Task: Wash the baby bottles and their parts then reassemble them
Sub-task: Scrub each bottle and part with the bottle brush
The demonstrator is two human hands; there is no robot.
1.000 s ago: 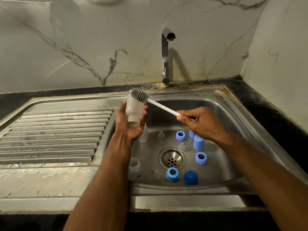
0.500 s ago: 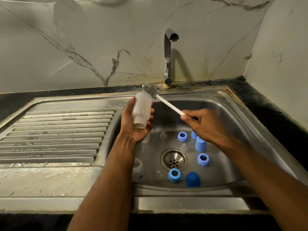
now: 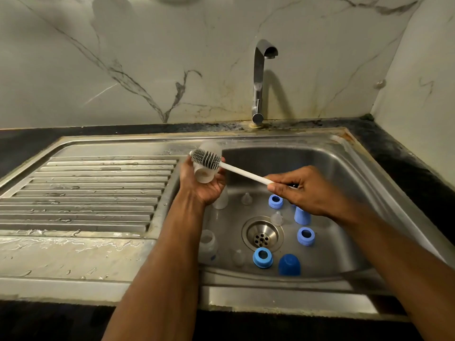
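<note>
Two hands work above the steel sink (image 3: 384, 183). The left hand (image 3: 202, 185) grips a frosted bottle (image 3: 205, 172), fingers and thumb curled round its body; the bottle is tilted, with its open neck toward the camera and its base toward the wall. The right hand (image 3: 305, 190) pinches the white handle of a bottle brush (image 3: 241, 172) between thumb and curled fingers. The grey bristle head of the brush lies across the outside of the bottle, touching it, just above the left thumb.

The remaining parts lie in the basin around the drain (image 3: 262, 233):
- A second bottle (image 3: 208, 244) stands at the near left corner, neck up.
- A third clear bottle (image 3: 221, 199) is partly hidden behind the left wrist.
- Three blue rings: one (image 3: 275, 201) behind the drain, one (image 3: 305, 236) to its right, one (image 3: 262, 257) in front of it.
- A dark blue cap (image 3: 289, 265) sits dome up just beside the near ring.
- A light blue cap (image 3: 302, 215) stands below the right hand, partly covered by it.
- Three clear teats: one (image 3: 246, 198) at the back, one (image 3: 277, 218) at the drain's far right edge, one (image 3: 238, 257) at the front, faint against the steel.

The tap (image 3: 261, 80) stands behind the basin; no water runs from it. The ribbed draining board (image 3: 86, 193) to the left and the surface (image 3: 61, 249) in front of it carry streaks of water.
</note>
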